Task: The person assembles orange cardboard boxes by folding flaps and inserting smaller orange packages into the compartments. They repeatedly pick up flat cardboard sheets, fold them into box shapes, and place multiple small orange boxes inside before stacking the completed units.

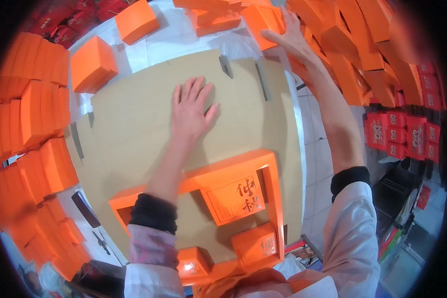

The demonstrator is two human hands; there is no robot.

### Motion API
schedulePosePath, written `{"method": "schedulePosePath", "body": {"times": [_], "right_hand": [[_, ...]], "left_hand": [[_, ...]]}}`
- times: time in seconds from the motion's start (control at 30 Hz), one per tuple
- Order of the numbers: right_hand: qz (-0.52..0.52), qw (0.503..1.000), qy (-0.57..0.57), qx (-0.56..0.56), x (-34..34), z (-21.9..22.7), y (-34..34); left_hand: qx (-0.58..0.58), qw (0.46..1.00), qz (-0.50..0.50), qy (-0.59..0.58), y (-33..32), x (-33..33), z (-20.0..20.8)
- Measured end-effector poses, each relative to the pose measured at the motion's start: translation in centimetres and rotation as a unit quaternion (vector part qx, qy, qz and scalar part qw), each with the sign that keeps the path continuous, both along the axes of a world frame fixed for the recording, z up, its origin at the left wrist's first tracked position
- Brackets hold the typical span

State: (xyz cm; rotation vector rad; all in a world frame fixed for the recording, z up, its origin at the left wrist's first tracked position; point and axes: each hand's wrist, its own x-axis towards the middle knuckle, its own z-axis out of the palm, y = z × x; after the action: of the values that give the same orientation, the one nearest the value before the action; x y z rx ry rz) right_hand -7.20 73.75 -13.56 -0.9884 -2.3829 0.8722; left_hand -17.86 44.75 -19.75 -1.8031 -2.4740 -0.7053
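Note:
My left hand (191, 107) lies flat on a brown cardboard sheet (144, 119), fingers stretched out. To the far right, my right hand (290, 39) reaches out with thumb and fingers spread, touching an orange box (260, 25) beside a leaning pile. Below my left forearm sits an open orange frame-shaped box (223, 171) on the cardboard. Inside it is a smaller orange box (236, 198) with dark print, and another orange box (256, 243) stands in its near right corner. A third small box (192, 262) is at the near edge, partly hidden by my sleeve.
Stacks of orange boxes (39, 114) line the left side. Single orange boxes (93, 64) stand on the white surface at the far left. A heap of orange boxes (352, 44) leans at the far right, with red packages (397, 134) below it. Tiled floor (315, 164) shows right of the cardboard.

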Motion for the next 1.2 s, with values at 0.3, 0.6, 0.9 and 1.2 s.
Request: {"method": "schedulePosePath", "body": {"times": [0.3, 0.6, 0.9, 1.2], "right_hand": [[0.089, 0.893, 0.175, -0.404, 10.0, 13.6, -25.9], [0.076, 0.977, -0.073, -0.186, 10.9, 7.1, -48.0], [0.114, 0.949, 0.025, -0.293, 7.5, 0.8, -54.1], [0.162, 0.954, 0.038, -0.249, 6.6, -1.2, -51.5]], "left_hand": [[0.042, 0.999, -0.014, 0.009, -1.0, -1.7, -1.1], [-0.050, 0.938, 0.049, -0.338, -21.7, -7.4, 10.6], [-0.028, 0.969, 0.078, -0.232, -37.2, 6.3, 7.6], [-0.057, 0.975, 0.119, -0.178, -37.6, 7.6, 6.1]]}}
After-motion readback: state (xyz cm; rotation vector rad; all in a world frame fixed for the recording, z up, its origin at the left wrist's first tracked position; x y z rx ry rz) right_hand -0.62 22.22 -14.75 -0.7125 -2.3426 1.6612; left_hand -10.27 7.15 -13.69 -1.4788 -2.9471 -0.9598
